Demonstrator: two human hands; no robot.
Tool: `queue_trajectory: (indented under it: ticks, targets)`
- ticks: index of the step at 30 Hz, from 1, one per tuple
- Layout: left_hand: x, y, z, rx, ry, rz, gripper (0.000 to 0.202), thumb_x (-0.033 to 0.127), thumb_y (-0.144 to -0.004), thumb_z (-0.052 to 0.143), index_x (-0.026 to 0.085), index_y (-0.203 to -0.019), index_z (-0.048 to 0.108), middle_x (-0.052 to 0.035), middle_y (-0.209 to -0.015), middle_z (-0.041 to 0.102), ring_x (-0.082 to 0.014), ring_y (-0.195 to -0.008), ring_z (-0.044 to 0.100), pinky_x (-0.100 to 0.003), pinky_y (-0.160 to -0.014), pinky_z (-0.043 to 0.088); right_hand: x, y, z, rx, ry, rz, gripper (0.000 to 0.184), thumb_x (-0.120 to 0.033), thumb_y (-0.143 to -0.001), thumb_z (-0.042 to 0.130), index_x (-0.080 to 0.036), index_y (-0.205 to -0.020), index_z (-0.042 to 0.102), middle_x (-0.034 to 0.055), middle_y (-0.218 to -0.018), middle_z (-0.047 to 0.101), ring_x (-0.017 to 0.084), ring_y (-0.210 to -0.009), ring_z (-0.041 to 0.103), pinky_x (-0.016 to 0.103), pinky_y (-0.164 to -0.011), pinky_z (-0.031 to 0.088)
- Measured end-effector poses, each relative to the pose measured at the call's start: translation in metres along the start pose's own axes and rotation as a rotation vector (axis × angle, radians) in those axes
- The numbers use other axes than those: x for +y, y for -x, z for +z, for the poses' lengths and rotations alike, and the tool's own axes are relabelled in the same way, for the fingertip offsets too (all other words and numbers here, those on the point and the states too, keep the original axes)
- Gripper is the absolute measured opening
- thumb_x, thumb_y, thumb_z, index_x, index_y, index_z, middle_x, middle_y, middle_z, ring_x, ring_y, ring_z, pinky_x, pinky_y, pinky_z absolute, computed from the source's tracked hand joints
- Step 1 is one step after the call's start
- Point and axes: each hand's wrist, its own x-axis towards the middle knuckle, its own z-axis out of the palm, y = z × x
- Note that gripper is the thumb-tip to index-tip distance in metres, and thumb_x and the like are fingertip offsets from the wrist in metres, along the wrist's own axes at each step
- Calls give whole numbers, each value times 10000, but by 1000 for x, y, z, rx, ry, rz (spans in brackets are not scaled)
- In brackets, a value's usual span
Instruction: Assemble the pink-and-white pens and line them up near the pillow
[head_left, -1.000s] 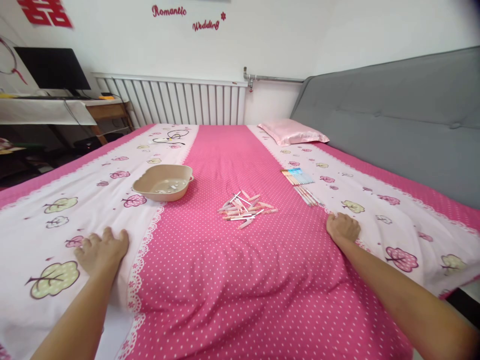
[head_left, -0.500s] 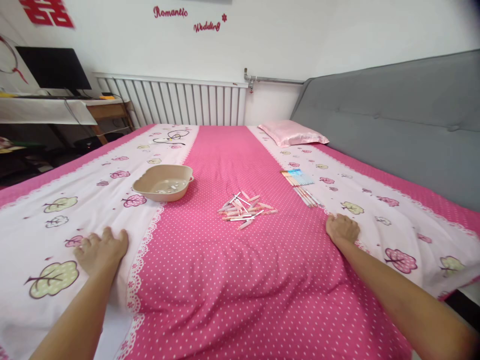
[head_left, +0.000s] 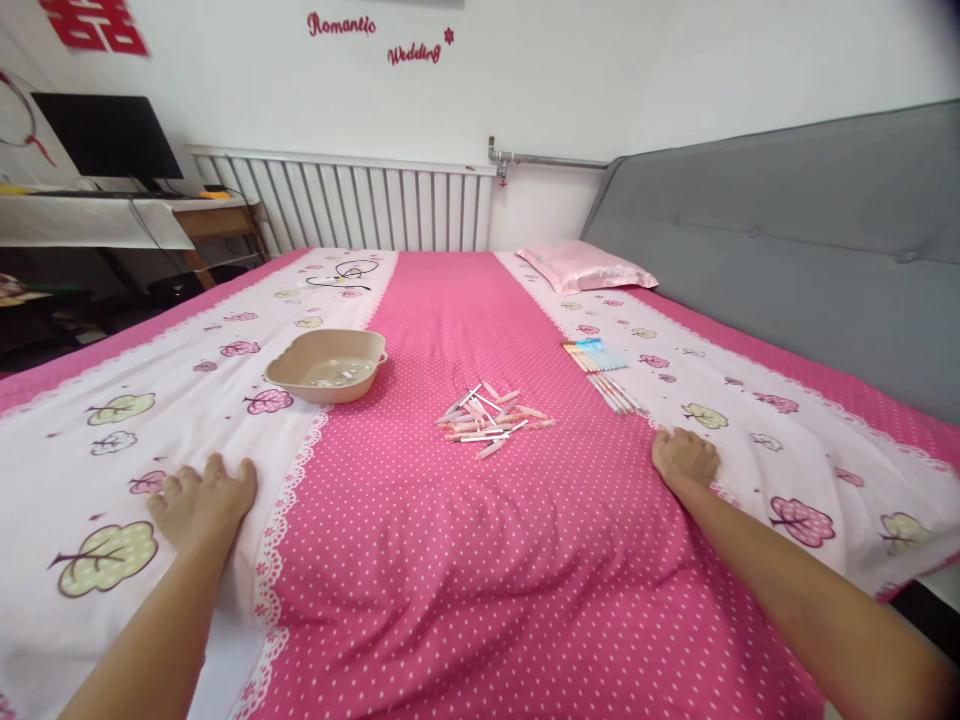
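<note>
My left hand (head_left: pixel 201 498) lies flat on the white part of the bedsheet (head_left: pixel 420 560), fingers spread, holding nothing. My right hand (head_left: pixel 684 456) rests on the sheet at the edge of the pink band, fingers curled under, with nothing visible in them. Between the hands, farther up the bed, lies a loose pile of pink and white pens (head_left: pixel 491 415). A row of pens with blue and orange caps (head_left: pixel 602 365) lies beyond my right hand. A beige bowl (head_left: pixel 328 365) with small bits inside sits beyond my left hand.
A pink pillow (head_left: pixel 585 265) lies at the head of the bed beside the grey headboard (head_left: pixel 787 240). A white radiator (head_left: pixel 360 205) runs along the far wall. A desk with a dark monitor (head_left: pixel 105 135) stands at the left. A black cable (head_left: pixel 346 272) lies on the sheet.
</note>
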Motion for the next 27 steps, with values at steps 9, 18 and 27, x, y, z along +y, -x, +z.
queue_trajectory:
  ticks: [9, 18, 27]
  targets:
    - [0, 1, -2, -7, 5, -5, 685, 536, -824, 165, 106, -1275, 450, -242, -1339, 405, -374, -1230, 361, -467, -964, 247, 1, -1, 2, -11, -1, 1, 489, -361, -848, 352, -34, -1097, 615, 216, -1088, 600, 332, -1034, 509, 449, -901, 349]
    - [0, 0, -1, -9, 3, -6, 675, 531, -822, 195, 106, -1293, 427, -237, -1350, 399, -367, -1236, 353, -463, -959, 240, 3, -3, 5, -7, 2, 4, 489, -359, -848, 360, -28, -1102, 615, 215, -1102, 602, 335, -1046, 509, 439, -903, 351]
    - [-1, 0, -1, -13, 5, 2, 684, 536, -821, 179, 103, -1289, 426, -243, -1343, 398, -375, -1236, 351, -460, -955, 232, 2, -2, 5, 0, 3, -3, 488, -361, -852, 362, -21, -1090, 617, 223, -1084, 605, 330, -1033, 513, 439, -904, 349]
